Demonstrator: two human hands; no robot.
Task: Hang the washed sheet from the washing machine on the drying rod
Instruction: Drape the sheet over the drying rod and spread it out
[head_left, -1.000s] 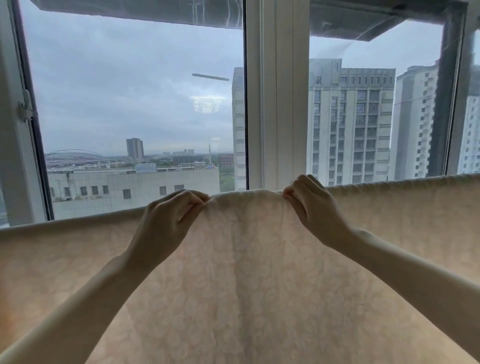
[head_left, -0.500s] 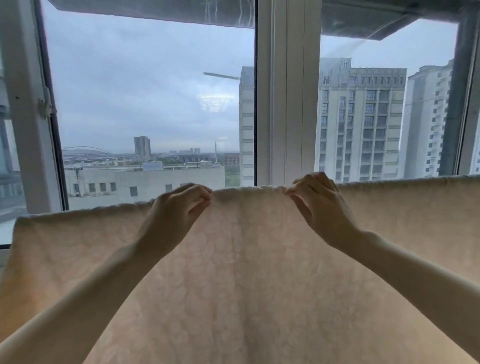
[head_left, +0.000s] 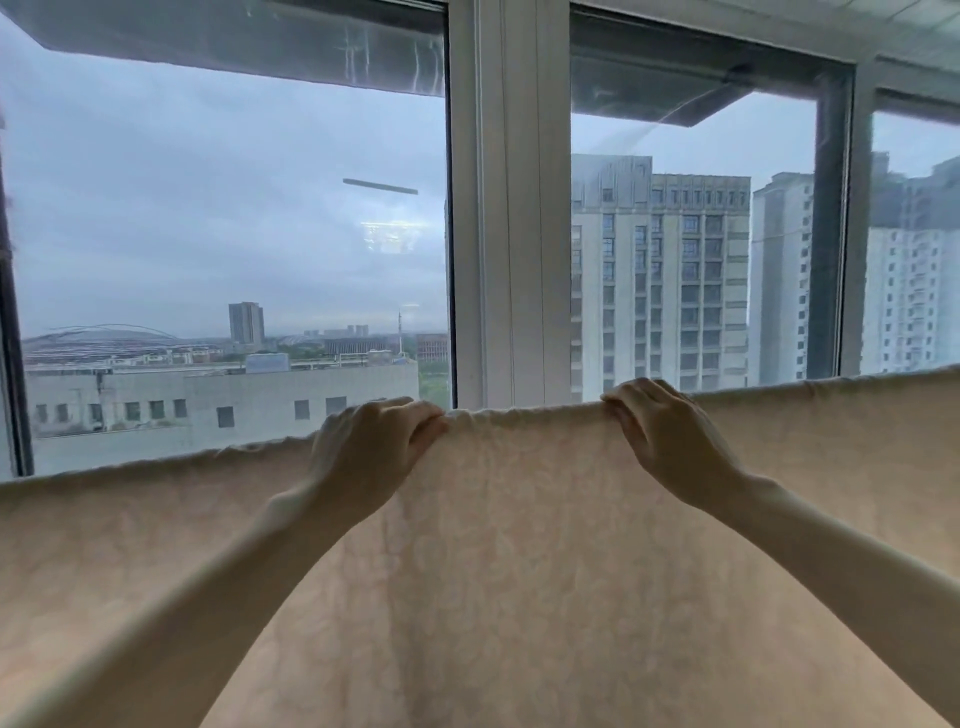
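1. Compared with half a second back, the two hands are sitting a little farther apart along the sheet's top edge, and the view is tilting slightly upward, showing more of the ceiling overhang.
2. Nearest, two bare forearms are reaching up and forward from the bottom corners, crossing in front of the hanging cloth.
3. One sheet (head_left: 509, 561), pale peach with a faint pattern, is hanging as a wide curtain below the hands and spreading past both of them to the frame edges.
4. The left hand (head_left: 371, 447) is curling its fingers over the top fold and gripping it; the right hand (head_left: 670, 436) is doing likewise, just beside the window post.
5. The fold's long axis is running left to right, level with the knuckles, rising slightly toward the right. Both hands look equally near to it. The rod is presumably lying under that fold, but it is hidden by the cloth.
6. Judging by this, smoothing outward along that axis is the likely coming move.
7. Beyond the hands, a window (head_left: 511, 208) with one white post is showing grey sky and several tall buildings.
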